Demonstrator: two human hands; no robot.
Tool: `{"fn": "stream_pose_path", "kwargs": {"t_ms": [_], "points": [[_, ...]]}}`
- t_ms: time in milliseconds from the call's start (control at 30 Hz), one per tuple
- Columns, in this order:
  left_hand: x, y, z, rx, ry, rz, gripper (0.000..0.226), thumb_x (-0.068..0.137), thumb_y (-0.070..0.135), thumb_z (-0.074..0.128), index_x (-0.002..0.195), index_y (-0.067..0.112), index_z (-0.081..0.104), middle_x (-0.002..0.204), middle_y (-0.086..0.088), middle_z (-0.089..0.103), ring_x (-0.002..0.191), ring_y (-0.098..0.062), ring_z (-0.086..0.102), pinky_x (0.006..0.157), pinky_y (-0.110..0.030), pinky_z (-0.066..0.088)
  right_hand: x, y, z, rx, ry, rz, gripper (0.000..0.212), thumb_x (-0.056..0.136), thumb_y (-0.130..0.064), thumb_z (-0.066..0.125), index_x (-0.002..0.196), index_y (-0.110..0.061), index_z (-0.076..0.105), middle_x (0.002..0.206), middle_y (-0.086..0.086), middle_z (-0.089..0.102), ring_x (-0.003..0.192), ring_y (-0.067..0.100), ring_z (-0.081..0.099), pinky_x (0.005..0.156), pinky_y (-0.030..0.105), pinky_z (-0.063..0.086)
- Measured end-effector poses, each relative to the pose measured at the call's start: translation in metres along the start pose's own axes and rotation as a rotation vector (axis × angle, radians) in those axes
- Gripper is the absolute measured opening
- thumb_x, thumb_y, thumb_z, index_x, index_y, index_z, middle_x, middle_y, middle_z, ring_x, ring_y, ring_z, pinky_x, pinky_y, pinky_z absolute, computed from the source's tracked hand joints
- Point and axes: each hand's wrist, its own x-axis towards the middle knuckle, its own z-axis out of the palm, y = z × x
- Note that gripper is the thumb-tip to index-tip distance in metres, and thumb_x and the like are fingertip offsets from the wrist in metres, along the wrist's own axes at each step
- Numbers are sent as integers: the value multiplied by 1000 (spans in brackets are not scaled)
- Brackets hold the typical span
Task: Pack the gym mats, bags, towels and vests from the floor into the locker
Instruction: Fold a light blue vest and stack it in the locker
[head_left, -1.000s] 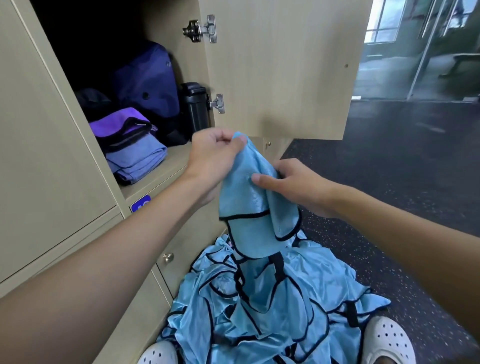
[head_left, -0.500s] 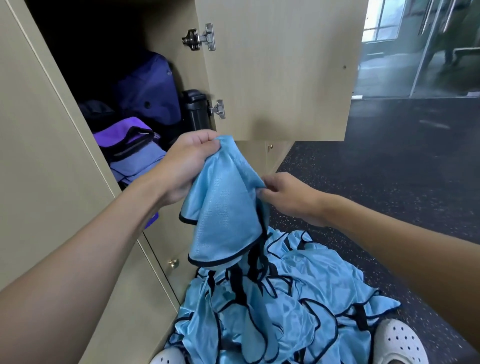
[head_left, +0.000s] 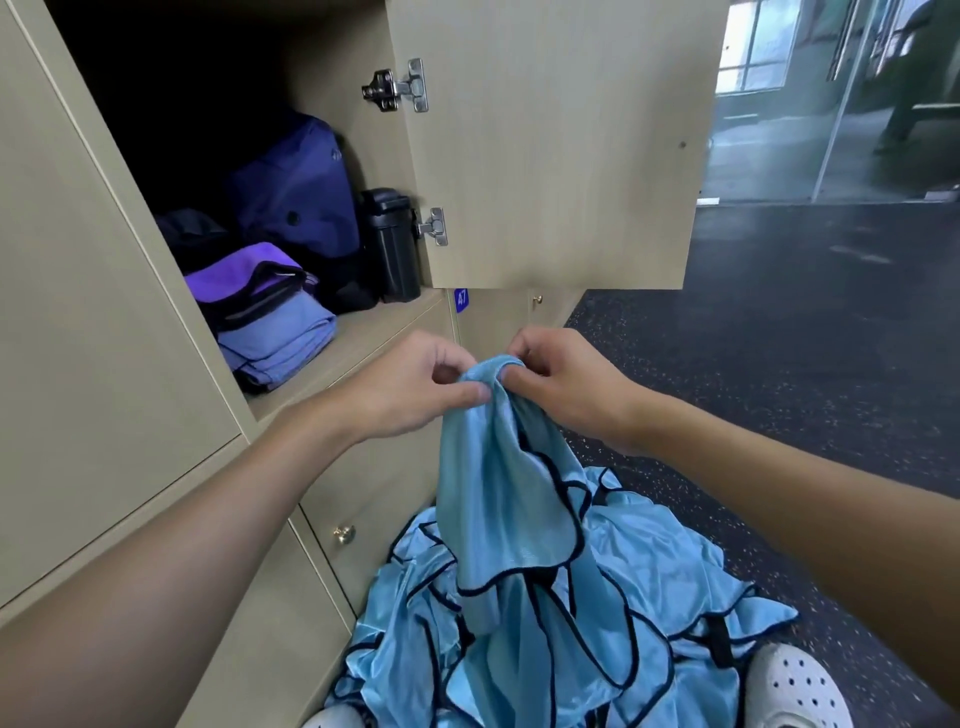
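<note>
A light blue vest (head_left: 498, 488) with dark trim hangs in front of me, pinched at its top by my left hand (head_left: 415, 384) and my right hand (head_left: 561, 384), fingertips almost meeting. Below it a heap of the same blue vests (head_left: 613, 613) lies on the dark floor by my white shoes. The open locker (head_left: 358, 338) at upper left holds a dark blue bag (head_left: 296, 192), a purple bag with black straps (head_left: 244, 280) on folded lilac towels (head_left: 280, 343), and a black bottle (head_left: 392, 244).
The locker door (head_left: 550, 145) stands open above my hands. Shut lockers with small brass knobs (head_left: 344, 533) fill the wall below and left. Dark speckled floor (head_left: 779, 338) stretches right toward a glass partition (head_left: 831, 104).
My hands have come together at the vest's top, the right one rising to join the left. The vest now hangs lower, below the locker shelf.
</note>
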Motion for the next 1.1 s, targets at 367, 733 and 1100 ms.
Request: {"fn": "stream_pose_path", "kwargs": {"t_ms": [367,733,1100], "points": [[4,-18,-33,215,304,-31,26,91,-2,60,91,24,67,92,4,69,85,-14,63,80,-32,51,-2,17,-18,-117,-274,157,23,96,-21,65,95,2,66,86,14,69,73,22,64,69,36,54],[0,-2,4,-86,42,-20,9,91,6,69,90,13,73,81,3,77,73,-3,66,73,-19,51,1,4,-9,64,-116,85,19,89,-18,73,95,0,69,81,10,66,71,15,56,66,27,45],[-7,-7,-18,-74,187,-116,30,92,0,64,108,26,68,112,8,70,104,-3,64,86,-14,50,-2,1,-21,13,-143,193,19,88,-11,71,91,6,65,79,11,66,69,16,61,65,30,51]]}}
